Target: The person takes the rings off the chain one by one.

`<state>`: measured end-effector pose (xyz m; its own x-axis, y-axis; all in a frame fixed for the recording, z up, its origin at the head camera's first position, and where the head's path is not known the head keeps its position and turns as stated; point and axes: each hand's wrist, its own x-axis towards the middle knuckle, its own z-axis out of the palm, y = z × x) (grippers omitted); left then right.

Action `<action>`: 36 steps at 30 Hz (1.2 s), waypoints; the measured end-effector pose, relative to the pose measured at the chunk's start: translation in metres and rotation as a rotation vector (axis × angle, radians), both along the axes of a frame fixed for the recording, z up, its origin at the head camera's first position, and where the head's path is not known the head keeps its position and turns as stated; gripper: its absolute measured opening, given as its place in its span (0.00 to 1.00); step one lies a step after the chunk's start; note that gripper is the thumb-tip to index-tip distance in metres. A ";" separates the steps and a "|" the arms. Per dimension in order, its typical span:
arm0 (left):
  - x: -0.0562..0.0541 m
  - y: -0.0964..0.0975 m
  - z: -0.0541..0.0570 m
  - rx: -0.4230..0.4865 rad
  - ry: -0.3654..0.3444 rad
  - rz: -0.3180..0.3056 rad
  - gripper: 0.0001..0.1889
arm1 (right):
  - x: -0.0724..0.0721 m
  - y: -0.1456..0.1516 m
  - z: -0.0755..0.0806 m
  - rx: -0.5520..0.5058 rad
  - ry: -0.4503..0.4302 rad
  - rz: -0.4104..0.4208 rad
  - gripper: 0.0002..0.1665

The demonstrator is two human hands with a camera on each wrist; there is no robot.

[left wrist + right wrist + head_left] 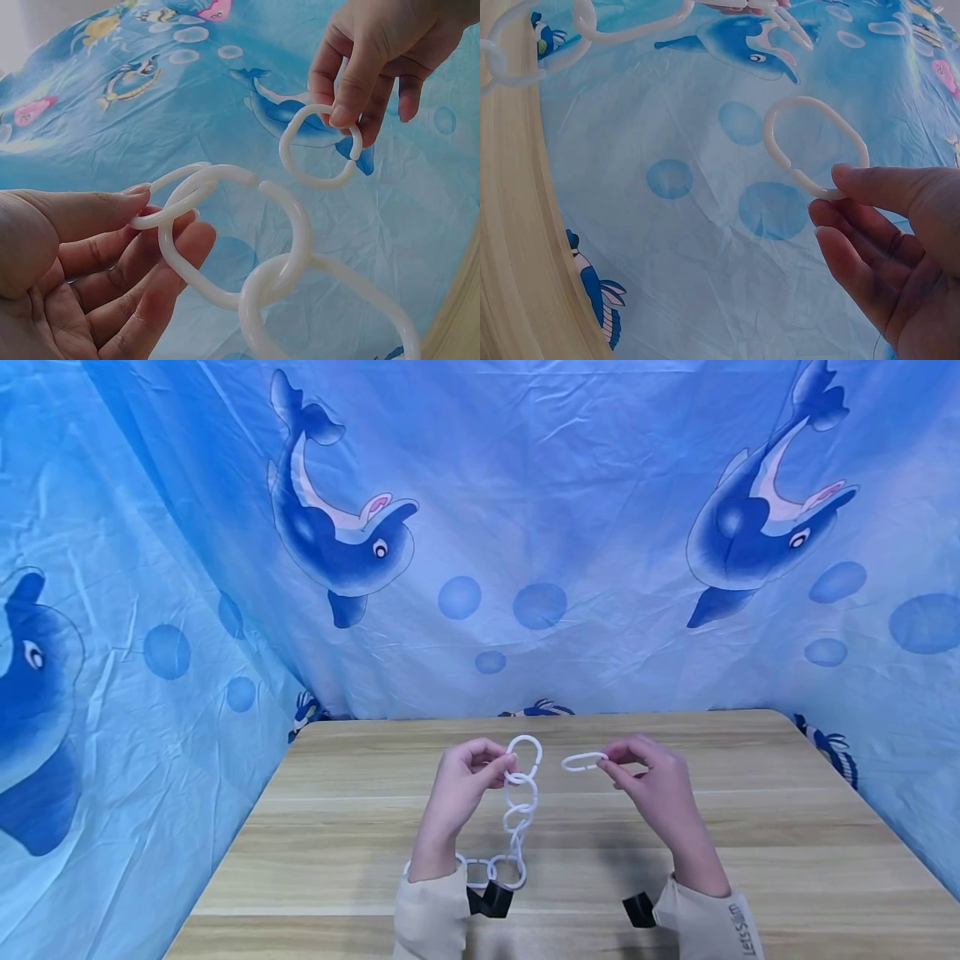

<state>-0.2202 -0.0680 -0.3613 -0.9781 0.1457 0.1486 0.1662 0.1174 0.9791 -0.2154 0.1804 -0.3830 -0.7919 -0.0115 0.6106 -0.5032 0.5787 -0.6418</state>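
My left hand (467, 781) pinches the top link of a white plastic chain (519, 793) between thumb and fingers. From there the chain hangs down, and its lower links lie on the table behind the left wrist, partly hidden by it. In the left wrist view the pinched link passes through a larger-looking chain link (298, 225). Off to the right, my right hand (651, 772) pinches a single loose white ring (576, 763) by its edge. A small gap in that ring (778, 154) shows in the right wrist view. Ring and chain are apart.
Both hands are above a light wooden table (337, 827). Blue curtains (480, 527) printed with dolphins and bubbles stand behind the table and at its sides. Black straps with small mounts (497, 900) sit at the wrists.
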 end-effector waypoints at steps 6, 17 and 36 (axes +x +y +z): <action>0.001 0.001 0.001 -0.001 0.003 -0.003 0.08 | 0.000 0.000 -0.001 -0.003 -0.015 0.005 0.08; 0.000 0.000 0.000 -0.004 -0.012 -0.003 0.08 | -0.001 -0.001 -0.002 -0.010 -0.055 0.010 0.07; -0.001 0.001 -0.001 -0.004 -0.011 -0.006 0.09 | -0.009 0.001 -0.010 -0.039 -0.161 0.032 0.07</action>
